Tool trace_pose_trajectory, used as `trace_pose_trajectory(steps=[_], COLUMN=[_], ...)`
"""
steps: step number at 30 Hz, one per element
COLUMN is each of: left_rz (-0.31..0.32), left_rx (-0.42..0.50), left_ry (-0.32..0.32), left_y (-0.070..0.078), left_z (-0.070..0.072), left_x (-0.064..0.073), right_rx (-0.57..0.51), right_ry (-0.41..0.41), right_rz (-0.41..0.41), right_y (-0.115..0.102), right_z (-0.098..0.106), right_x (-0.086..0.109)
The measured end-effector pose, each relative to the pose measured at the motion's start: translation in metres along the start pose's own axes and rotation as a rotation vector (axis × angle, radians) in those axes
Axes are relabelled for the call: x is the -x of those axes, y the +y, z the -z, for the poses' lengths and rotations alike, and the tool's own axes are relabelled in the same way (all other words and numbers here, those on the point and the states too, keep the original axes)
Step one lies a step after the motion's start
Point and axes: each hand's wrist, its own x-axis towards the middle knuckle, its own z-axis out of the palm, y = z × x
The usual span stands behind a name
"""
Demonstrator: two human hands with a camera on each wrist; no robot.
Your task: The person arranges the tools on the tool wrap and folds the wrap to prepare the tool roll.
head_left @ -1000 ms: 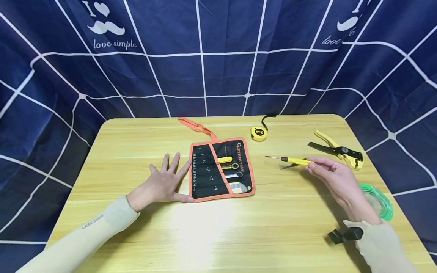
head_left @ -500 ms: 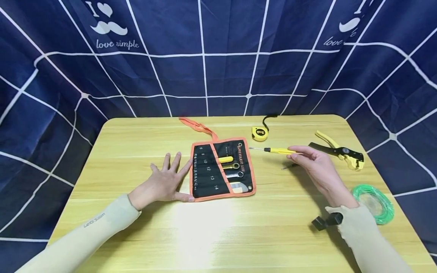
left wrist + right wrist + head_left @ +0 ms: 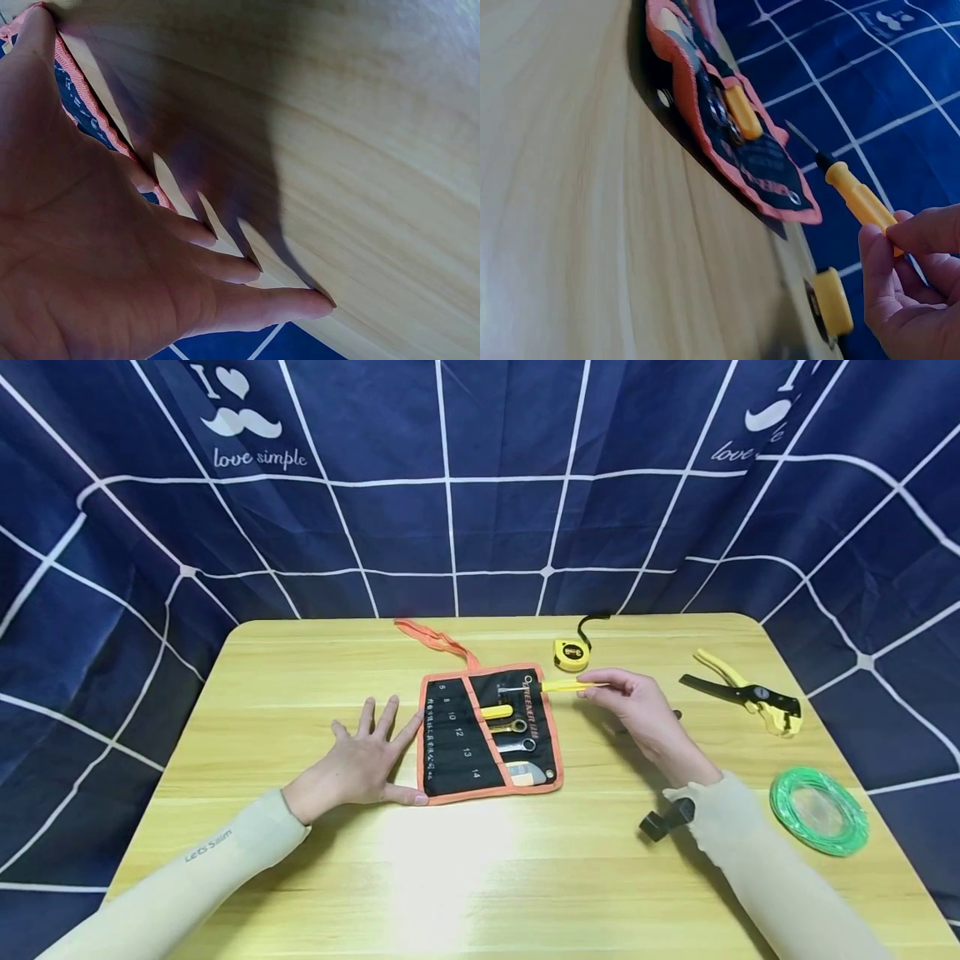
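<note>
Yellow plastic handle between thumb and fingers, a screwdriver is pinched by the right hand right of centre, its shaft over the upper right of the black pouch mid-frame. The left hand, left of centre, lies spread, touching the pouch's orange left edge. Upper right of centre sits a tape measure
</note>
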Motion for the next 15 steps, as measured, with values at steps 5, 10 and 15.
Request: trace_pose_trajectory(steps=[5,10,15], left_rz=[-0.001,-0.005,-0.001], left_rx=[-0.009,-0.013,-0.011], left_ry=[0.005,0.015,0.014], left_y=[0.000,0.000,0.000], left_z=[-0.001,-0.003,-0.003], left_x=[0.000,-0.001,-0.001], right_rx=[0.072,0.206,0.289], right_ry=[-0.001,-0.012,-0.014], right_rz=[-0.024,-0.025,-0.007], right_y=[0.005,0.006,0.002], right_z=[-0.014,-0.024,-0.033], right_x=[-0.011,-0.019,-0.023])
